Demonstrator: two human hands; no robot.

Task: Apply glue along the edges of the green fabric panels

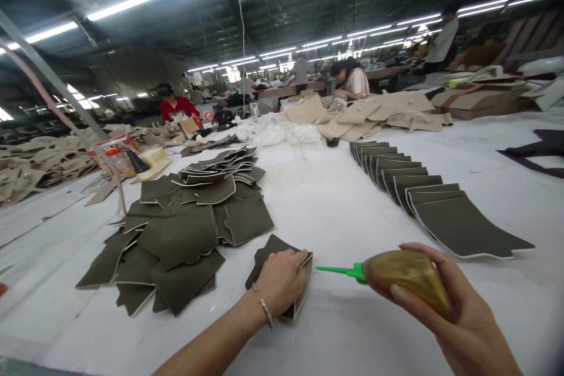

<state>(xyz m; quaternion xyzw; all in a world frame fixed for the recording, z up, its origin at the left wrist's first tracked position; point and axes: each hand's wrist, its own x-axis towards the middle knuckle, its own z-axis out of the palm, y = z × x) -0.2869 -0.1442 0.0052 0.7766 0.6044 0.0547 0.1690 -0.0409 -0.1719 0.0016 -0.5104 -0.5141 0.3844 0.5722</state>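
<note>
My left hand (282,279) lies with curled fingers on a dark olive cut piece (268,251) with a pale edge, holding it against the white table (317,200). My right hand (445,305) is wrapped round an amber squeeze bottle (408,276) whose green nozzle (339,271) points left toward that piece's right edge. A loose heap of the same dark pieces (185,229) lies to the left. A fanned row of overlapping dark pieces (423,200) runs away on the right.
Beige cut pieces (374,114) and clear plastic bags (282,129) sit at the far side of the table. More beige pieces (35,164) pile up at left. Other people (176,107) work at tables behind. Cardboard boxes (480,100) stand at the right.
</note>
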